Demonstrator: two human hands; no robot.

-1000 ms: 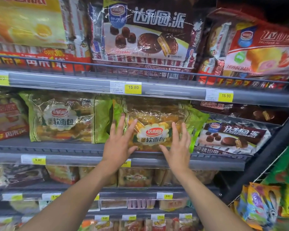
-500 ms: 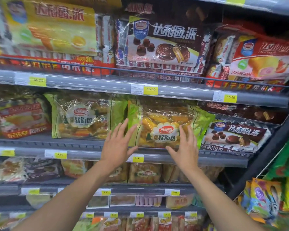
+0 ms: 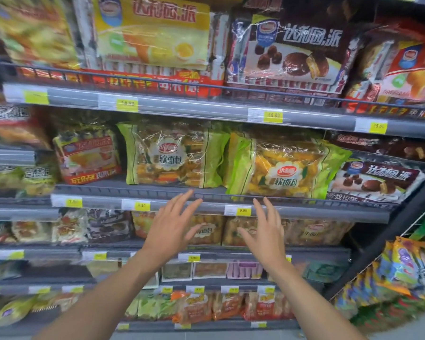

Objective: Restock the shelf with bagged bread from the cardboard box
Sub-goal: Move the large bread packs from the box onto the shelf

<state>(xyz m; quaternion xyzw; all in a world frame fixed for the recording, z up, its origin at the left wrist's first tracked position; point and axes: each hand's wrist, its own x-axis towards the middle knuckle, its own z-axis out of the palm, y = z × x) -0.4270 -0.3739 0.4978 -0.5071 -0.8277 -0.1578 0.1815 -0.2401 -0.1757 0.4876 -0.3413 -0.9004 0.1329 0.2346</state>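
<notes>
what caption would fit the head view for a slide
Left hand and right hand, both open, hover by the shelf edge where a green bag of bread stands upright.

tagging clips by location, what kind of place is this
Most likely a supermarket or convenience store aisle. Tiered metal shelves carry yellow price tags along their front edges, and they are packed with bagged bread and pie packs facing outward for sale.

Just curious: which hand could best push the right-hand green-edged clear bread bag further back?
Probably the right hand: open, it hovers directly below that green-edged clear plastic bread bag, while the left hand hovers lower-left, under the neighbouring bag.
</notes>
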